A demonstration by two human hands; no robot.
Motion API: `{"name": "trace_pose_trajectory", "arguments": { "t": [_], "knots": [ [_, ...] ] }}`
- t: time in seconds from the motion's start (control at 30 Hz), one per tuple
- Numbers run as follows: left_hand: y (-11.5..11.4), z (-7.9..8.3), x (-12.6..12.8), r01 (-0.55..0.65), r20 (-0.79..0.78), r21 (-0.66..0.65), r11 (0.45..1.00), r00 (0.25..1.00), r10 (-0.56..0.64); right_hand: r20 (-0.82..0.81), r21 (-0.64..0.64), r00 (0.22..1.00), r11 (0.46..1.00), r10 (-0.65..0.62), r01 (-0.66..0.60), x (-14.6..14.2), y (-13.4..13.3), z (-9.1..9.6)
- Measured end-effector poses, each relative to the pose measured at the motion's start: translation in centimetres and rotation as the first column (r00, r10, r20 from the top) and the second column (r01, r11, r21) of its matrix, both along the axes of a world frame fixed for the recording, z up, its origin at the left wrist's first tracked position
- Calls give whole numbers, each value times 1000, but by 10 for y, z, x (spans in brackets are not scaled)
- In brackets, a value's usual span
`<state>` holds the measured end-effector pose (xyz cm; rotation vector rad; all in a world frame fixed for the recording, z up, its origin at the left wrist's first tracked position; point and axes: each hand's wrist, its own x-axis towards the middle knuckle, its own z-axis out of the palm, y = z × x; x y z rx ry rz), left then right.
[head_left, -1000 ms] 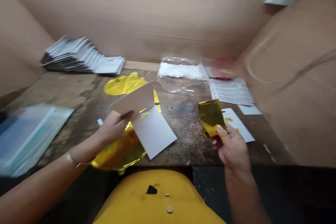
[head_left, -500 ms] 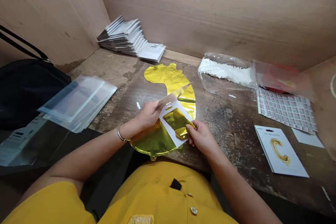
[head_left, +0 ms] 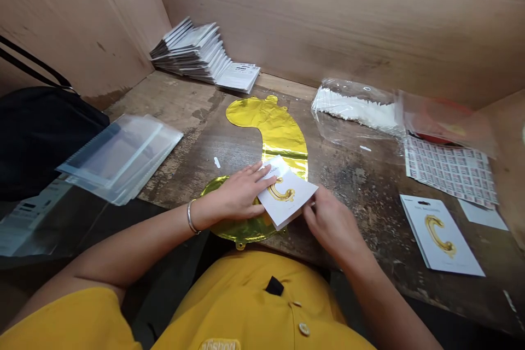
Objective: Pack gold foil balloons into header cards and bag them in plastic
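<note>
A white card (head_left: 289,192) printed with a gold letter C lies closed on the wooden table (head_left: 361,186), on top of a flat gold foil balloon (head_left: 270,126). My left hand (head_left: 240,194) rests flat on the card's left edge, fingers stretched out. My right hand (head_left: 332,224) touches the card's right corner with bent fingers; whether they pinch it is hard to see. The folded gold foil piece is hidden inside the card.
A second C card (head_left: 441,235) lies at the right. Sticker sheets (head_left: 449,169) and clear bags of white pieces (head_left: 355,109) sit behind it. A stack of cards (head_left: 200,54) is at the back left, clear sleeves (head_left: 118,156) and a black bag (head_left: 36,131) at the left.
My right hand brought the folded gold foil from the right into the open card. The card's top flap came down and now lies shut over the foil, with both hands on it.
</note>
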<state>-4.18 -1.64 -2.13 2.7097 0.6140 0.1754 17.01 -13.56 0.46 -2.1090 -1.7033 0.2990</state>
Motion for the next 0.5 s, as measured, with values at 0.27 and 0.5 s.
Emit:
{"name": "trace_pose_trajectory", "arguments": {
  "t": [0.27, 0.5],
  "knots": [
    [14, 3, 12, -47, 89, -55, 997, 995, 52, 152, 173, 949, 938, 277, -302, 2, -12, -29],
    [54, 26, 48, -425, -82, -584, 692, 879, 470, 150, 230, 961, 937, 234, -264, -3, -13, -45]
  ]
}}
